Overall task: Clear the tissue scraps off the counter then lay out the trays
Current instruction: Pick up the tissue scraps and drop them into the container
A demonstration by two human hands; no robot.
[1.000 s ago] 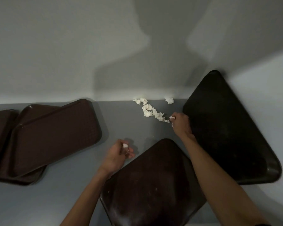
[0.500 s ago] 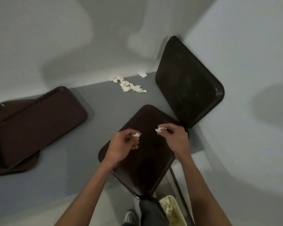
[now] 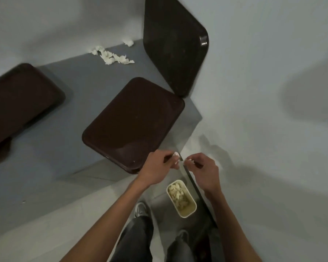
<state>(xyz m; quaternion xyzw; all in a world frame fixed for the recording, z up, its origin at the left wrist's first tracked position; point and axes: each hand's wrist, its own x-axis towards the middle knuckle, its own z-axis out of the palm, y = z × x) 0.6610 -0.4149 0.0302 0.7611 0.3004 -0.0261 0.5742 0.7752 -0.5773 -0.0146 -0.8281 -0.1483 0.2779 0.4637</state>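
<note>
My left hand (image 3: 159, 167) pinches a small white tissue scrap (image 3: 176, 154) just past the counter's front edge. My right hand (image 3: 204, 170) pinches another scrap (image 3: 189, 161) beside it. Both hands hover above a small white bin (image 3: 181, 198) on the floor that holds several scraps. A cluster of tissue scraps (image 3: 113, 56) lies at the back of the grey counter (image 3: 80, 80) against the wall. One dark brown tray (image 3: 133, 122) lies flat near the counter's corner, overhanging its edge. Another tray (image 3: 173, 42) leans upright against the right wall.
Stacked dark trays (image 3: 21, 104) sit at the counter's left. A single scrap (image 3: 128, 42) lies apart by the leaning tray. My legs and a shoe (image 3: 140, 209) are below, beside the bin. Walls close the counter at the back and right.
Both hands pulled back from the scraps at the back wall, each carrying a scrap, and now hover over the floor bin. My view tilted downward, which brought the bin and my legs into sight.
</note>
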